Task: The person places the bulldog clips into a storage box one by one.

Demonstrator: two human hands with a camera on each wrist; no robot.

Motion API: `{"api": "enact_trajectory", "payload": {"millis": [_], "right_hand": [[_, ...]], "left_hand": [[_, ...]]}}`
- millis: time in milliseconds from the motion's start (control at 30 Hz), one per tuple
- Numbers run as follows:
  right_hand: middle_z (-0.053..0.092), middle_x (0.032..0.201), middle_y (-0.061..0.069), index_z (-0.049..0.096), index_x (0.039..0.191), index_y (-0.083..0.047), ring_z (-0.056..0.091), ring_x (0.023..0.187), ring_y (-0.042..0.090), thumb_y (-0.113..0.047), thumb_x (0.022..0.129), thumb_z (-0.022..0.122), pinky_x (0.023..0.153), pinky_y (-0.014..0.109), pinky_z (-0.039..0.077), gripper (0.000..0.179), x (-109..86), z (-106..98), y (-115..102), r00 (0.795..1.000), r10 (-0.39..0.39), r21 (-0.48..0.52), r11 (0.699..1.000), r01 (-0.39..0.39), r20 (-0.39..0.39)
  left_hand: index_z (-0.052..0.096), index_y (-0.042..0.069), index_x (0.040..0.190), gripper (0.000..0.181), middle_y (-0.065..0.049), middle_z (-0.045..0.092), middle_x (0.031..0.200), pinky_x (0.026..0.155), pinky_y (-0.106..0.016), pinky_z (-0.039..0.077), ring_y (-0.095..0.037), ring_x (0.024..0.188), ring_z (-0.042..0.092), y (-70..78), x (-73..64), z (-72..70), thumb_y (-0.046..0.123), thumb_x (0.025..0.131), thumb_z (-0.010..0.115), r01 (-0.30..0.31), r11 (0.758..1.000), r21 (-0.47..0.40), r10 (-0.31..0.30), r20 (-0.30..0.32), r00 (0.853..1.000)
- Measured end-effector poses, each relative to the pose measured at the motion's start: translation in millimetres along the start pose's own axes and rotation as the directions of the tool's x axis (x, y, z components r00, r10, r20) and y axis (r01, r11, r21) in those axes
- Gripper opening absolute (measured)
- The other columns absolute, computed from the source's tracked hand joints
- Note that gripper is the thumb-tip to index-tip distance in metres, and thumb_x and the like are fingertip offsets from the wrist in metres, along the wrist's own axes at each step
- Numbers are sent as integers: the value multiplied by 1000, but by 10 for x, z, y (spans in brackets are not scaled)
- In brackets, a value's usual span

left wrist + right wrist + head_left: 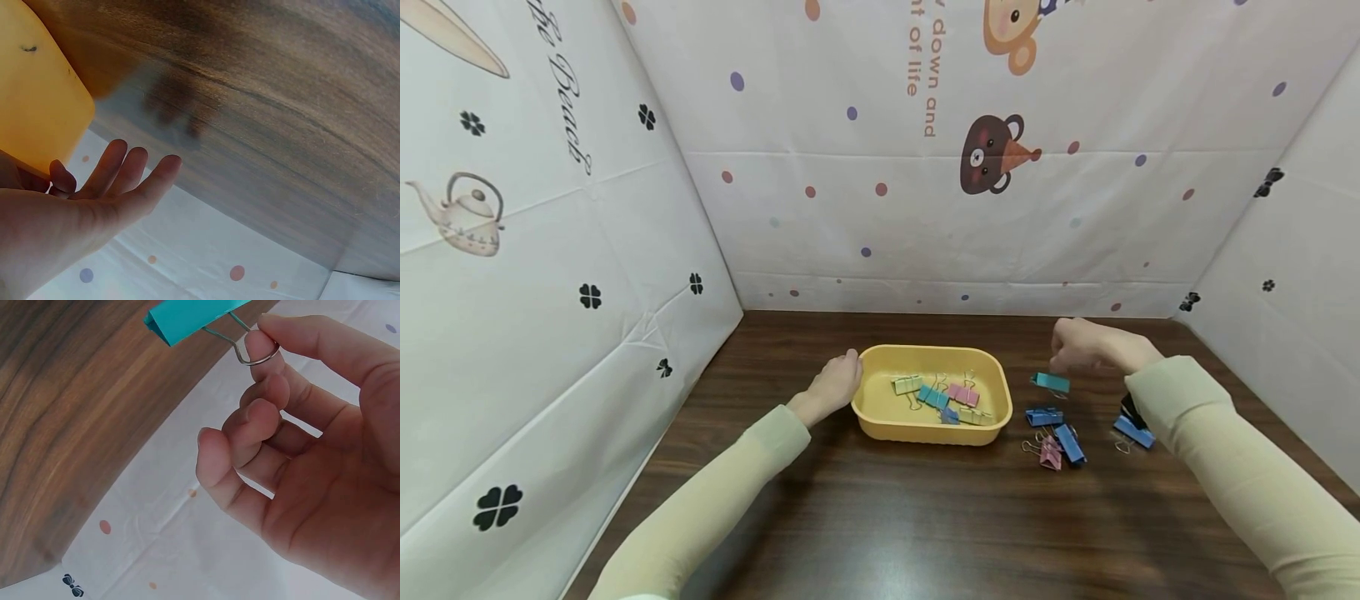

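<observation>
A yellow tray [880,417] stands on the dark wooden table and holds several binder clips [942,396] in pastel colours. My left hand [833,385] rests against the tray's left end with relaxed fingers [131,172]; the tray's wall [37,106] fills the wrist view's left. My right hand [1086,343] is raised right of the tray and pinches a teal binder clip [1050,382] by its wire handle. The right wrist view shows that teal clip [187,315] hanging from thumb and forefinger [265,347].
More clips lie on the table right of the tray: a blue one [1044,417], a pink and a blue one [1060,448], and a blue and black pair [1133,423] by my right sleeve. Patterned cloth walls enclose the table on three sides.
</observation>
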State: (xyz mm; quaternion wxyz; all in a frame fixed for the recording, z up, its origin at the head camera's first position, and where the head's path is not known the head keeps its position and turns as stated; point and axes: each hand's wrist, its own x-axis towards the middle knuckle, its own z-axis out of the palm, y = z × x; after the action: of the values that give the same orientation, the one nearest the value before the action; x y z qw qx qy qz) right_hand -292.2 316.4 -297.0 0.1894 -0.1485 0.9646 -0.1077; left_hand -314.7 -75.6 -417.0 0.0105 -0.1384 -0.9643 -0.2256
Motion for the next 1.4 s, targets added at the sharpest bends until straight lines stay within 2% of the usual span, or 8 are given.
{"api": "enact_trajectory", "payload": {"millis": [300,533,767,1000,1167,1400], "right_hand": [[29,46,-9,44,52,-17,26,42,5,-10,84,62,43,20,27,38,51,-47,-84,999,-42,-40,998,41,-30],[37,44,-10,59,56,-9,33,40,5,-11,81,65,43,21,31,26,79,-80,-157,997,-61,-70,996,57,-50],[33,46,-9,48,51,-16,26,44,7,-8,76,63,46,23,25,30,89,-99,-253,994,-80,-72,995,75,-74],[36,47,-9,54,54,-12,27,45,6,-12,80,67,47,22,27,30,103,-128,-373,987,-123,-103,988,112,-101],[34,47,-8,52,53,-12,24,45,6,-11,81,67,48,22,25,32,113,-143,-467,985,-137,-102,987,127,-100],[40,48,-7,61,58,-9,27,46,6,-12,84,66,49,23,29,26,149,-163,-565,985,-144,-115,984,133,-91]], "left_hand": [[50,5,101,26,-8,54,79,55,-30,45,-20,67,54,-3,2,-1,21,106,30,-5,1000,-13,5,5,1000],[50,5,102,27,-7,54,80,56,-29,45,-19,67,54,0,3,-5,22,106,29,-7,1000,-12,7,9,1000],[50,4,100,25,-7,54,77,53,-29,43,-19,64,53,14,-12,-16,20,106,32,-13,1000,-5,13,-5,1000],[50,5,100,25,-7,53,77,53,-29,43,-19,64,53,12,-12,-20,20,105,31,-14,1000,-3,14,-9,1000],[50,5,100,25,-7,54,78,53,-30,44,-19,65,54,8,-14,-18,21,106,31,-10,1000,-8,10,-3,1000],[50,5,101,26,-7,54,78,54,-30,44,-19,66,54,7,-2,-15,21,106,31,-12,1000,-6,12,-5,1000]]}}
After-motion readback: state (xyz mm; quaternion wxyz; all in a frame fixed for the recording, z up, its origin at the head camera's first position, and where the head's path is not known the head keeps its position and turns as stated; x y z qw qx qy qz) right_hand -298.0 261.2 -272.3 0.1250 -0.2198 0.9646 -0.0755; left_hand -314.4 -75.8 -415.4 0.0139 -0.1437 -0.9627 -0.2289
